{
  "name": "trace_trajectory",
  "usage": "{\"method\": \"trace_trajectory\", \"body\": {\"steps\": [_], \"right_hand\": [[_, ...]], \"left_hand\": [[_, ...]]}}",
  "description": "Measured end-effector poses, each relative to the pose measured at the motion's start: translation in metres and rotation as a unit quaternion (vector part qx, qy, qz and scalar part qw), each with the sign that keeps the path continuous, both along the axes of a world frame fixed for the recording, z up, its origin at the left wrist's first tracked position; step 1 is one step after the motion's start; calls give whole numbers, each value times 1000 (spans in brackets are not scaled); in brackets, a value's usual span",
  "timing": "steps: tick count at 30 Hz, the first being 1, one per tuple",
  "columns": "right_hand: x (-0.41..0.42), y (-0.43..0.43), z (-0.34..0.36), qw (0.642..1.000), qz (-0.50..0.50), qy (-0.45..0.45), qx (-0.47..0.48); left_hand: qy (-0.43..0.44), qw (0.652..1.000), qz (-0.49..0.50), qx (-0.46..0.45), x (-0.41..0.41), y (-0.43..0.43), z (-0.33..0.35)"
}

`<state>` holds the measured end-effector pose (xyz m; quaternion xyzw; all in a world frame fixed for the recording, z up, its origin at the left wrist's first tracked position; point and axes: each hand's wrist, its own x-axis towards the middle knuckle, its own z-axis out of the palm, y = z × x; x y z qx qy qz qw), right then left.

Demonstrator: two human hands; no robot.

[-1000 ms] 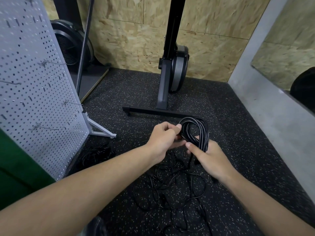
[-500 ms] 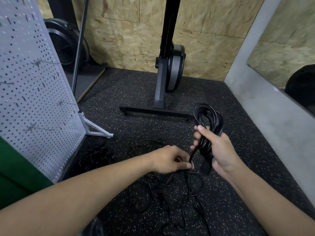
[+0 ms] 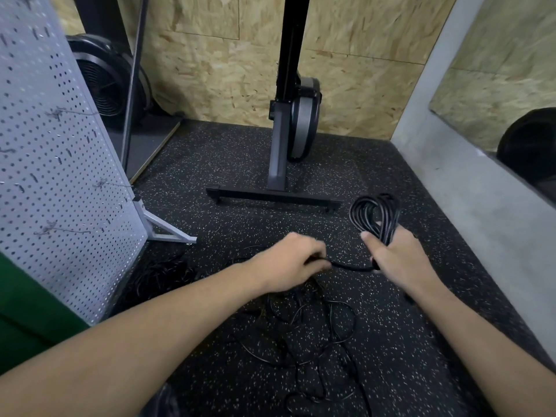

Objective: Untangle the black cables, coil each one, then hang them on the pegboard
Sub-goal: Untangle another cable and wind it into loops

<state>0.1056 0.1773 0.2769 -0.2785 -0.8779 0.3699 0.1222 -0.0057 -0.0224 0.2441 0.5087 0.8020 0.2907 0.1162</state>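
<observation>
You were finishing 1 coil: your right hand (image 3: 400,260) gripped the looped thick black cable (image 3: 374,216) above the speckled rubber floor (image 3: 210,164), your left hand (image 3: 288,260) apparently pinching its tail (image 3: 350,267). The next move called for wrapping that tail in, then hooking the coil on the white perforated pegboard (image 3: 60,176).

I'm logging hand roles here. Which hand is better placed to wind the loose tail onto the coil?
Probably the left hand: it pinches the tail, while the right hand grips the coil.
</observation>
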Motion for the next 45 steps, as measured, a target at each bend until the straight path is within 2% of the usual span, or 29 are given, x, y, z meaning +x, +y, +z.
{"method": "trace_trajectory", "body": {"steps": [3,5,9,13,16,19,23,25,27,30,36,37,39,42,45], "right_hand": [[-1,-6,3,992,81,-85,53],[1,-12,4,985,120,-117,27],[5,-25,11,974,173,-120,-88],[6,-31,13,945,287,-150,-49],[4,-33,8,932,318,-166,-50],[4,-33,1,935,309,-170,-45],[4,-29,3,946,267,-155,-95],[4,-25,3,951,255,-145,-102],[4,-22,1,954,242,-146,-99],[3,-20,-4,957,234,-139,-101],[1,-20,-7,973,197,-98,-66],[0,-19,-9,977,183,-92,-61],[0,-17,-11,981,167,-84,-55],[-2,-23,-14,979,177,-72,-63],[-5,-31,-16,981,184,-39,-57]], "left_hand": [[87,993,-17,83,1,-3,15],[105,985,-14,139,-1,-5,21],[72,972,25,221,-7,-6,29],[54,968,27,242,-5,-3,31],[51,973,30,221,-7,-4,30],[53,981,51,182,-12,-7,26],[-51,982,90,155,-22,-18,23],[-108,982,114,108,-32,-26,18],[-125,983,121,61,-40,-31,11],[-111,988,106,24,-44,-33,3],[-34,990,133,43,-39,-25,9],[-47,987,147,50,-37,-23,11],[-140,969,187,84,-30,-18,13],[-287,913,254,138,-19,-7,11],[-412,844,278,200,-14,1,12]]}}
